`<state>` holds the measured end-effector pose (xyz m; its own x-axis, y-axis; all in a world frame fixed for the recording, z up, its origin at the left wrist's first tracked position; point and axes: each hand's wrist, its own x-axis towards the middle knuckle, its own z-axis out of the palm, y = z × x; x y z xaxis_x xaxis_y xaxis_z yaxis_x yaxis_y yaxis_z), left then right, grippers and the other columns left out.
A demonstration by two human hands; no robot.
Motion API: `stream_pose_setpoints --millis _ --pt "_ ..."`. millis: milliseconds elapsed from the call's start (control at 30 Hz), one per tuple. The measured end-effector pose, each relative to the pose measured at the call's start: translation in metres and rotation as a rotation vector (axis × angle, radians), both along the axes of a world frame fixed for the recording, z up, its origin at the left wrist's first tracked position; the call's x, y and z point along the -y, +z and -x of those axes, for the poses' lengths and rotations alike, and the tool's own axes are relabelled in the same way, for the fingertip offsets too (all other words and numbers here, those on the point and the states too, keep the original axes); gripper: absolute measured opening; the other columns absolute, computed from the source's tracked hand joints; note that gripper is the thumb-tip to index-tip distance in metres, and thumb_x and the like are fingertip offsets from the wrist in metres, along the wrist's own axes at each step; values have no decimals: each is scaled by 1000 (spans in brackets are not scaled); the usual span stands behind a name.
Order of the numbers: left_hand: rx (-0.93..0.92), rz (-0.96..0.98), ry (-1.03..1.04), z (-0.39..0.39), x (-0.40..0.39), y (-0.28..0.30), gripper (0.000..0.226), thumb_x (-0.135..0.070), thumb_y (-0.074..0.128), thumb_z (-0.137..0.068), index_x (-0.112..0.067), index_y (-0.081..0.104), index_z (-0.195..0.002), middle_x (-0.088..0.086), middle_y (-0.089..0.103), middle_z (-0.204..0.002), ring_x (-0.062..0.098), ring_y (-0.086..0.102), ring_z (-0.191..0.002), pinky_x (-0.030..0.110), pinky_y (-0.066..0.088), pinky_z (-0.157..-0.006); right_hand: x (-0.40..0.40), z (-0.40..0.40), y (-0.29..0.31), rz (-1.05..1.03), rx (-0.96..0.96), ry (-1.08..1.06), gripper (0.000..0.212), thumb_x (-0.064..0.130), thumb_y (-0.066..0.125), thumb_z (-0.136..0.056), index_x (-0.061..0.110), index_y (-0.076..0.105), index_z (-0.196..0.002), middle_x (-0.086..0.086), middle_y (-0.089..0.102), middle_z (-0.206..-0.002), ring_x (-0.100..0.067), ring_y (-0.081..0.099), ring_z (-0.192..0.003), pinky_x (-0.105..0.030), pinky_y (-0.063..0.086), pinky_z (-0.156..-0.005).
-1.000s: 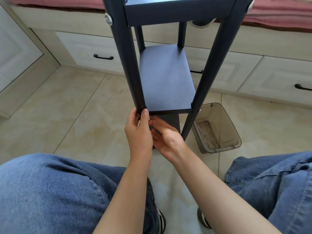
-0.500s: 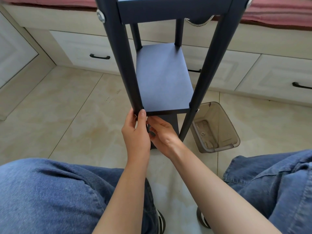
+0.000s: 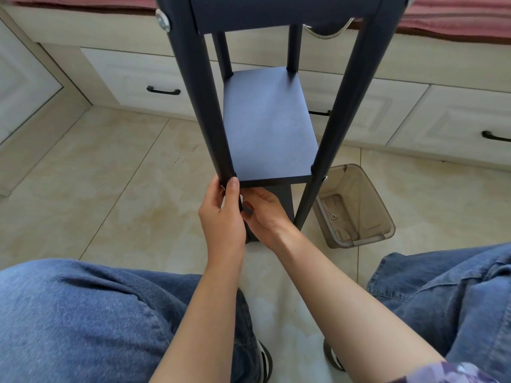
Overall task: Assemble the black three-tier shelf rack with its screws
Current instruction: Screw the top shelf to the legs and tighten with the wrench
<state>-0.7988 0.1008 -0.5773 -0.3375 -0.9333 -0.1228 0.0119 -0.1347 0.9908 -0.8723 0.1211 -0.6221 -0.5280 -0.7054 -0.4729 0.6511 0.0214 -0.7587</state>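
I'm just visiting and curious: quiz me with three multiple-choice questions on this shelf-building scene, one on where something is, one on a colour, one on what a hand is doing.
1. Where is the clear bin?
A. on the middle shelf
B. on the floor right of the rack
C. on the person's lap

2. What colour are the drawer handles?
A. black
B. gold
C. white

3. What is the left hand doing?
A. lying flat on the floor
B. gripping the rack's near left leg
C. holding a hammer

Answers: 1 B, it stands on the tiles beside the rack's right leg. 2 A, dark bars on pale drawers. 3 B, fingers and thumb wrap the leg below the middle shelf.
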Motion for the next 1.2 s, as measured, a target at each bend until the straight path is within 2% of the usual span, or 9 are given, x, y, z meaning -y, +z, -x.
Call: stream_pose_setpoints --millis 100,200,300,500,633,767,867,1033,1200 --pt "3 6 -5 0 1 0 17 -26 56 -104 -33 68 -115 -21 73 -102 -11 66 -99 4 48 -76 -8 -3 -4 -9 74 -28 26 25 61 -98 11 70 -118 -9 67 -123 -27 54 -122 -42 42 -110" --pt "15 23 2 0 1 0 16 -26 58 -103 -39 67 -108 -26 73 -99 -11 65 -99 3 47 -75 -22 -6 -8 -12 120 -47 16 24 63 -97 20 77 -104 -2 65 -95 -17 52 -90 -31 45 -82" --pt "8 13 22 -2 4 -1 17 -24 64 -99 -33 67 -114 -17 74 -104 -9 66 -99 4 48 -75 -31 -9 -3 1 55 -36 17 25 62 -97 13 75 -100 2 62 -78 -14 48 -75 -28 40 -70" --pt "104 65 -60 -10 8 -3 8 -26 70 -95 -34 69 -96 -26 73 -81 -12 65 -79 3 46 -66 -45 -5 13 -50 -99 -38 16 24 64 -96 17 77 -89 -3 66 -88 -19 50 -84 -30 43 -78" --pt "182 187 -291 -17 9 -3 26 -13 74 -91 -38 71 -98 -29 73 -92 -12 66 -91 2 47 -76 -60 -7 15 -103 -150 -14 10 29 67 -92 27 77 -94 11 73 -94 -10 61 -94 -26 45 -79" --pt "222 173 -424 -16 4 -6 22 -7 70 -93 -28 75 -96 -17 77 -92 -1 70 -90 7 49 -75 -76 -3 16 -160 -191 -91 12 27 68 -92 28 74 -102 24 72 -90 -3 61 -95 -21 44 -74" --pt "218 182 -380 -12 -4 -9 11 -6 71 -92 -16 76 -94 -7 77 -87 7 71 -83 14 52 -74 -84 2 19 -167 -276 -116 9 28 69 -91 32 74 -98 26 72 -89 2 62 -93 -18 44 -75" --pt "204 214 -359 -8 -16 1 14 -6 74 -89 -11 79 -101 -11 79 -87 5 73 -84 14 52 -76 -93 7 26 -145 -320 -138 10 26 70 -91 33 73 -98 26 70 -95 8 63 -91 -15 45 -78" --pt "118 288 -330 -3 -22 28 14 -14 76 -88 -24 79 -99 -16 78 -86 2 72 -84 9 50 -75 -94 13 47 -24 -397 -130 14 22 68 -92 34 72 -98 31 72 -90 17 62 -89 -4 48 -68"
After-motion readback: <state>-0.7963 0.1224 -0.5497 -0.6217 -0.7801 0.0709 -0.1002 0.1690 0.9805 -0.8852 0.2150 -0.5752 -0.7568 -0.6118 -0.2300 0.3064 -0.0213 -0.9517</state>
